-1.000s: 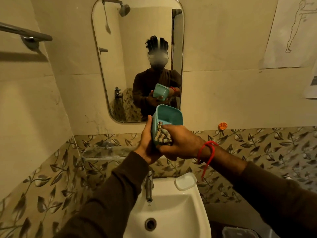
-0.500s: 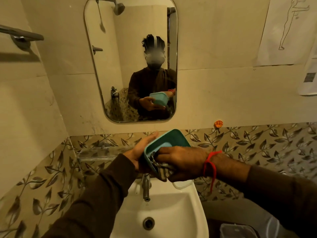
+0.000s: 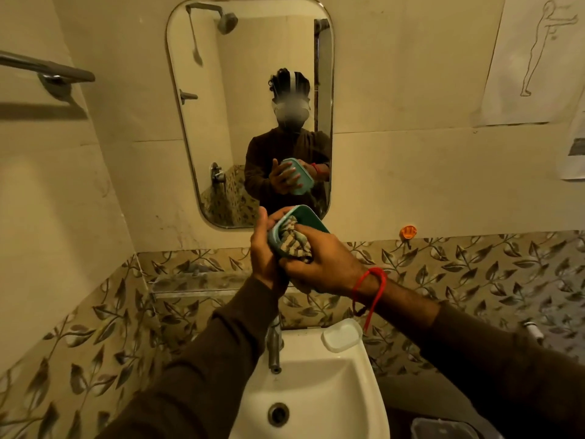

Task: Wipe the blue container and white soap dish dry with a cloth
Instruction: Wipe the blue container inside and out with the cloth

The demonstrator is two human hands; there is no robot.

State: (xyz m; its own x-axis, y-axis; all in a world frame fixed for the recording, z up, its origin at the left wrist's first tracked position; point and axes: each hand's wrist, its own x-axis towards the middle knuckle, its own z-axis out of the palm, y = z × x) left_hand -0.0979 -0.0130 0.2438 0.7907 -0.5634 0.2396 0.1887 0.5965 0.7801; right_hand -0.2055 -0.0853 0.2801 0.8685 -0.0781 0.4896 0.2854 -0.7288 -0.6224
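I hold the blue container (image 3: 308,218) up in front of the mirror, its open side turned toward me. My left hand (image 3: 264,251) grips its left edge and underside. A bunched striped cloth (image 3: 292,242) is pressed inside the container's near end by my right hand (image 3: 319,259), which wears a red thread at the wrist. Below, the white soap dish (image 3: 342,335) rests on the back right corner of the washbasin, untouched.
A white washbasin (image 3: 354,391) with a metal tap (image 3: 273,346) stands below my arms. The mirror (image 3: 221,122) hangs on the wall ahead, a towel rail (image 3: 47,69) at upper left. An orange hook (image 3: 408,232) and paper sheets (image 3: 531,58) are on the right wall.
The container dropped low over the basin half a second ago and is now raised again. The cloth in my right hand has shifted inside it.
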